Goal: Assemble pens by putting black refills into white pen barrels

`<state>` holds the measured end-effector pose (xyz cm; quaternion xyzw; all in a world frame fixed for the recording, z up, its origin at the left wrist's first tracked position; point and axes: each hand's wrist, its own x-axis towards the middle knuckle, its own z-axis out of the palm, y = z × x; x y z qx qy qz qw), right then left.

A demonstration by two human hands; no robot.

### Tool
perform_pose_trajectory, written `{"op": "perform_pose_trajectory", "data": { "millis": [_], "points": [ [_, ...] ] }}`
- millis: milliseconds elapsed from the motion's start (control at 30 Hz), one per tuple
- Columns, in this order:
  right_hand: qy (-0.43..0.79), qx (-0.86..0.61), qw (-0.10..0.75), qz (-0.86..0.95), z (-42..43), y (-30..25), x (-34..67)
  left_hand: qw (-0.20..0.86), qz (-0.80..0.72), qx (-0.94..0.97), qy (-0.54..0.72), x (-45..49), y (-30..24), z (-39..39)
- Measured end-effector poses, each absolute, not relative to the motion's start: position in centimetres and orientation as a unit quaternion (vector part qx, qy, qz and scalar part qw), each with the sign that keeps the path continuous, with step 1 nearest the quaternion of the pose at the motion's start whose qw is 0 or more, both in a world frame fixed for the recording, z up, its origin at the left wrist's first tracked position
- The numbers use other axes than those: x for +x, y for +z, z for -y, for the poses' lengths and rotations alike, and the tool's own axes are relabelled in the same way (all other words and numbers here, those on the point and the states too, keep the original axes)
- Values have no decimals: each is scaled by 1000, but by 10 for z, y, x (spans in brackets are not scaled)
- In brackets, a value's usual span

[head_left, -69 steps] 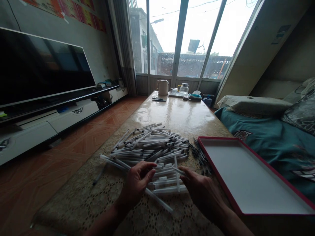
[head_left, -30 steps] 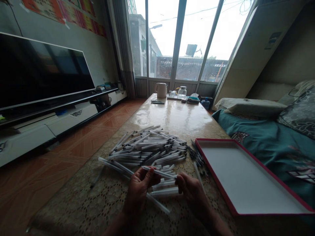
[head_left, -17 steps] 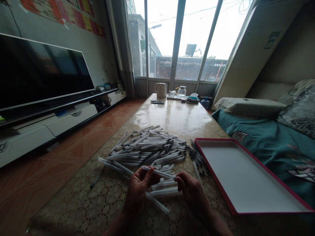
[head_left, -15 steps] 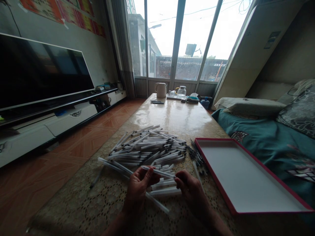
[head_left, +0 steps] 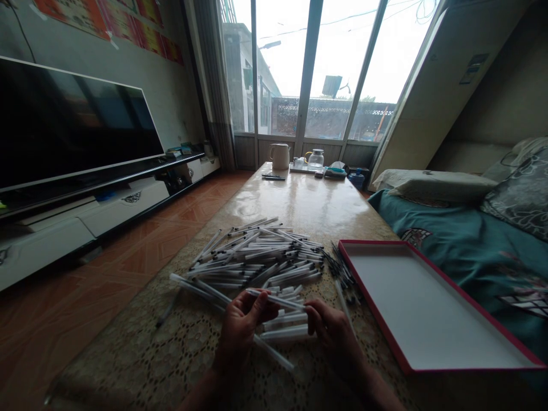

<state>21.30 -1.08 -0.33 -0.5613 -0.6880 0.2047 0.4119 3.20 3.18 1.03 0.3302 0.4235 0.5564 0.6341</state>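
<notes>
A white, translucent pen barrel slants between my two hands above the table. My left hand is closed round its left part, thumb on top. At its other end my right hand is pinched; whether a small part sits in those fingertips is hidden. Beneath and around my hands lie several loose pen barrels. Just beyond them spreads a heap of white pens with dark ends. Thin dark pen parts lie to the right of the heap, beside the tray.
A shallow white tray with a red rim lies on the right of the patterned table. At the far end stand a beige jug and a glass pot. A sofa borders the right side.
My right hand has shifted very slightly at the barrel's end. My left hand and the barrel look unchanged.
</notes>
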Motion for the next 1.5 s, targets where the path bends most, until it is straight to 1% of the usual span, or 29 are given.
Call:
{"op": "perform_pose_trajectory", "data": {
  "millis": [100,267,467,667,867,1100,1200,1300,1500],
  "points": [
    [197,-571,397,691,11,-2,214,629,-424,326,565,33,11,-31],
    [212,-552,418,690,14,1,214,643,-411,330,556,31,10,-32],
    [198,-556,408,696,14,2,213,644,-409,329,557,30,8,-32],
    [254,-545,459,654,13,4,212,645,-404,318,565,28,7,-34],
    [218,-569,488,625,12,6,219,643,-408,292,579,27,12,-35],
    [314,-517,545,580,12,5,209,650,-405,299,569,29,15,-33],
    [339,-519,541,568,11,2,209,651,-406,300,567,29,15,-33],
    [327,-540,531,566,10,2,215,641,-412,278,585,27,16,-34],
    [280,-580,569,512,8,8,239,596,-399,219,661,19,17,-39]
  ]
}}
